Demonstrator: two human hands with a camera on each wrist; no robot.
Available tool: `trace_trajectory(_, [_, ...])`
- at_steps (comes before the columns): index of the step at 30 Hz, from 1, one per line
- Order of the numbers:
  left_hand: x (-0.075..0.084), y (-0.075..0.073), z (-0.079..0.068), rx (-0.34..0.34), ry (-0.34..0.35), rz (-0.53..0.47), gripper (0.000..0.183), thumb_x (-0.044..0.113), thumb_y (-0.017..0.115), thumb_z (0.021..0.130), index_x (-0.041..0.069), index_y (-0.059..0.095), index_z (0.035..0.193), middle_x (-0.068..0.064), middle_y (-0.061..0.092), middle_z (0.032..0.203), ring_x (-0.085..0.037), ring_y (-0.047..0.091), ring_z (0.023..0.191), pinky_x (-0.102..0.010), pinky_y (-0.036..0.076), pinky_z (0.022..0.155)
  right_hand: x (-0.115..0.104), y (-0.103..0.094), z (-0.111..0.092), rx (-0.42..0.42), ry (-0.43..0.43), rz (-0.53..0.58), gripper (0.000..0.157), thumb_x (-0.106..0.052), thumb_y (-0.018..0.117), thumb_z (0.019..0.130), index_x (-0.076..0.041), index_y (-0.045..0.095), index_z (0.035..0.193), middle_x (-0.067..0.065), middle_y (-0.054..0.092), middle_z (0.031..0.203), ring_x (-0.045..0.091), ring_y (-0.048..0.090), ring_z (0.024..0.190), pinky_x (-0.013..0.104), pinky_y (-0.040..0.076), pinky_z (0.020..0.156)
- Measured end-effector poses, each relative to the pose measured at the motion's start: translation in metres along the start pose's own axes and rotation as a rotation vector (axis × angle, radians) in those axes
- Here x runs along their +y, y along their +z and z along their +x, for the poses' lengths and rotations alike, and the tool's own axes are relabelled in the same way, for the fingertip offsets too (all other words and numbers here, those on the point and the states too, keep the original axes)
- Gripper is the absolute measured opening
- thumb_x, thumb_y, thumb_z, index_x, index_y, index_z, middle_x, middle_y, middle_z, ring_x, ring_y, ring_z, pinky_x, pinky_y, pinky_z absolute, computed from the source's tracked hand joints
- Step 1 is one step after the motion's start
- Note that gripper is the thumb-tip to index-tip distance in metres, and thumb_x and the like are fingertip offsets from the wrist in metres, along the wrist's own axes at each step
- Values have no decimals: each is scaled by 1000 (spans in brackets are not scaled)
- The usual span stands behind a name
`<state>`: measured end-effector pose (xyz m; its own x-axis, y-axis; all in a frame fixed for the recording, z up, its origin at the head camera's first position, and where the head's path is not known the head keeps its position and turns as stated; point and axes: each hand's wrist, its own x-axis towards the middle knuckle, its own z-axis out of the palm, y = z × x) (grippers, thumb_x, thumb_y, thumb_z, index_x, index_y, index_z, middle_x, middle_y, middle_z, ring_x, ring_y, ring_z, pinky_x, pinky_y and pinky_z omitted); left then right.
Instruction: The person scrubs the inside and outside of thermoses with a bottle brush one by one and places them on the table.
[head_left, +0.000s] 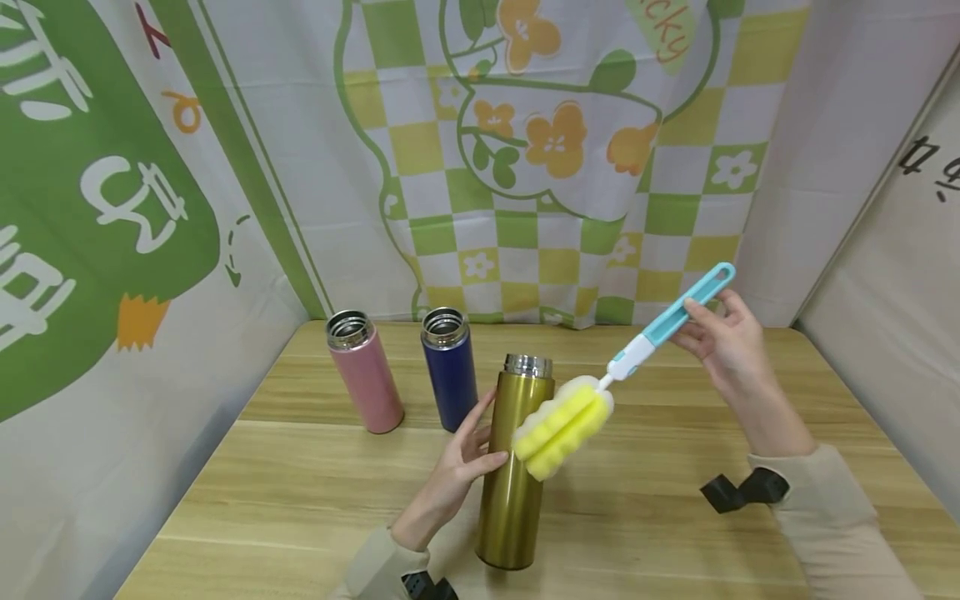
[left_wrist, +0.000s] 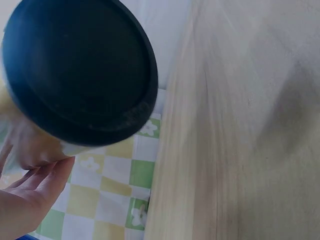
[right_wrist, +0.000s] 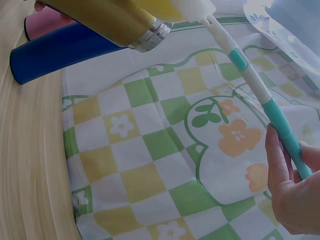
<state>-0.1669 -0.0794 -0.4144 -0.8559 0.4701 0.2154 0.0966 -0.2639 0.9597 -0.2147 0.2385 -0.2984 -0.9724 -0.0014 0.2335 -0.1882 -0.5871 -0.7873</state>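
Observation:
My left hand [head_left: 453,475] grips a gold thermos bottle [head_left: 512,508] around its middle. The bottle is lidless, with a bare steel neck, and its dark round base [left_wrist: 80,70] shows in the left wrist view, raised off the table. With my right hand [head_left: 731,350] I hold a bottle brush by its turquoise handle [head_left: 693,300], fingers and thumb pinching it. The brush's yellow and white sponge head [head_left: 566,429] points down to the left, in front of the bottle's upper body and outside its mouth. Whether sponge and bottle touch, I cannot tell.
A pink thermos bottle [head_left: 369,383] and a dark blue one [head_left: 450,379] stand lidless on the wooden table [head_left: 300,500], left of the gold bottle. Behind the table's far edge hangs a checkered, flower-printed cloth [head_left: 555,233]. Printed cloth walls flank both sides.

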Motion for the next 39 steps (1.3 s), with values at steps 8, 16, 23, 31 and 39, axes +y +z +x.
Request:
trace_trajectory(8, [2,3,-2,-19,-27,-34,78,9,54,84,13,3,143,-31,35,128,-17,50,105,-35,39,87,-2,0,-1,66,0,55,25,3,57,82,-2,44,103,12,62,79,22,63,69,32,50,71])
trace_trajectory(16, [-1,11,-1,104,-86,58,97,9,73,71,23,9,142,-22,51,116,-20,56,92,-36,45,78,-3,-1,1,127,-74,140,24,4,58,80,-2,44,99,13,60,76,23,62,64,33,51,68])
trace_trajectory(23, [-2,12,-1,158,-95,80,98,9,73,71,23,7,141,-25,43,121,-22,54,95,-36,45,77,-9,-12,-1,191,-162,240,19,7,56,81,1,46,95,15,59,76,26,63,65,36,52,65])
trace_trajectory(31, [-4,12,-2,181,-82,14,93,7,67,74,22,4,140,-22,48,115,-20,55,94,-36,44,79,-20,-27,-7,248,-133,247,19,6,57,81,0,48,96,14,53,87,28,62,71,36,51,71])
trace_trajectory(39, [-5,13,-1,233,-71,0,81,10,60,77,21,7,138,-12,56,93,-19,59,76,-36,48,67,-19,-33,-9,235,-117,205,22,5,57,80,-2,47,98,14,51,90,27,62,74,35,50,73])
